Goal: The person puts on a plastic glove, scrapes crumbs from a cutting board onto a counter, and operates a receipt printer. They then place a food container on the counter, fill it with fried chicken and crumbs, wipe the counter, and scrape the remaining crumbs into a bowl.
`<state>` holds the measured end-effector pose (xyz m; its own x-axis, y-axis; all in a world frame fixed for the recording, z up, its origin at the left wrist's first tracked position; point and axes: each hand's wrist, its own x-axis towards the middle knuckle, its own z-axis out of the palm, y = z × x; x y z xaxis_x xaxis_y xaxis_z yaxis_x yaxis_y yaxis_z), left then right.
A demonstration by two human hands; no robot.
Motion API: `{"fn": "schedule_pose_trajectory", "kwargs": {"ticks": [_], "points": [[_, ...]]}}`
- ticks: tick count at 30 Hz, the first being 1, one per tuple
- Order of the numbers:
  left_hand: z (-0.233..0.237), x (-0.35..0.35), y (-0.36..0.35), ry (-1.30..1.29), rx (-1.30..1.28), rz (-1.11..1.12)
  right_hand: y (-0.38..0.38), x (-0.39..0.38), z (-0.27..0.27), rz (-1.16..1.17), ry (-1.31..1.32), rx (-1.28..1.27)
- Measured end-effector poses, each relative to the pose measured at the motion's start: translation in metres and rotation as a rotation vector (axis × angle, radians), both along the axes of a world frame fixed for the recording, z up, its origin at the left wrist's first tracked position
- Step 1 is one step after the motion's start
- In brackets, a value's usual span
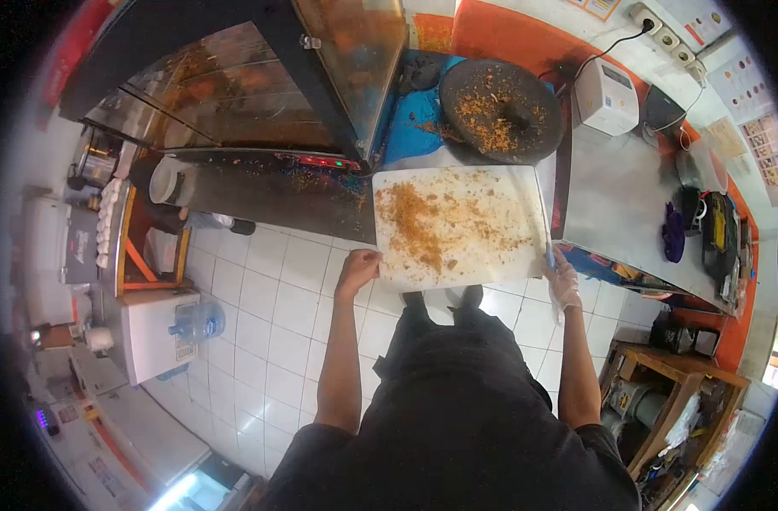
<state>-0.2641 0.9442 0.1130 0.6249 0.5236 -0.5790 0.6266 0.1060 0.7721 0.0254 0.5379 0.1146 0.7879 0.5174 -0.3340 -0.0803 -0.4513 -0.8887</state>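
Note:
A white cutting board (pixel 483 274) strewn with brown-orange crumbs lies in front of me, its near edge reaching out over the floor. My left hand (pixel 357 272) is bare and pinches the board's near left corner. At the near right corner, my right hand (pixel 564 285) wears a clear plastic glove and is closed around a knife (pixel 550 255) with a light blue handle. The knife's blade runs along the board's right edge. Whether the right fingers also grip the board is hard to make out. Behind the board sits a round dark stone mortar (pixel 470 81) with crumbs on it.
A glass display case (pixel 227 85) stands at the left behind a dark ledge. To the right, a metal counter (pixel 615 187) holds a white printer (pixel 606 95) and a purple item (pixel 673 232). A water jug (pixel 203 322) and a wooden shelf (pixel 670 375) flank me.

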Motion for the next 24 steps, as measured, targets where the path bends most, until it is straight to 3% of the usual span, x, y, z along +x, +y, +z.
{"fn": "schedule_pose_trajectory", "kwargs": {"ticks": [7,10,11,13,15,17,19,21,23,24], "points": [[0.031,-0.047,-0.077,-0.072,-0.003,0.26,-0.01,0.032,-0.014,0.126,-0.038,0.166],[0.049,-0.067,-0.102,-0.137,-0.091,0.44,0.013,0.041,0.017,0.237,-0.031,0.145],[0.067,-0.068,-0.111,-0.132,-0.073,0.438,0.024,0.046,0.029,0.235,-0.024,0.162],[0.11,-0.072,-0.134,-0.211,-0.015,0.516,0.037,0.055,0.04,0.445,-0.029,0.058],[0.126,-0.083,-0.147,-0.136,0.079,0.62,0.049,0.061,0.022,0.435,-0.066,0.161],[0.153,-0.083,-0.16,-0.096,0.228,0.757,0.073,0.061,0.029,0.591,-0.211,-0.048],[0.189,-0.079,-0.165,-0.141,0.333,0.801,0.093,0.052,0.032,0.62,-0.104,-0.007],[0.223,-0.072,-0.163,-0.142,0.471,0.805,0.113,0.049,0.024,0.655,0.001,0.031],[0.27,-0.041,-0.169,-0.097,0.582,0.806,0.13,0.047,0.012,0.894,-0.139,-0.028],[0.288,-0.028,-0.17,-0.06,0.684,0.728,0.13,0.04,0.02,0.838,-0.075,-0.025]]}}
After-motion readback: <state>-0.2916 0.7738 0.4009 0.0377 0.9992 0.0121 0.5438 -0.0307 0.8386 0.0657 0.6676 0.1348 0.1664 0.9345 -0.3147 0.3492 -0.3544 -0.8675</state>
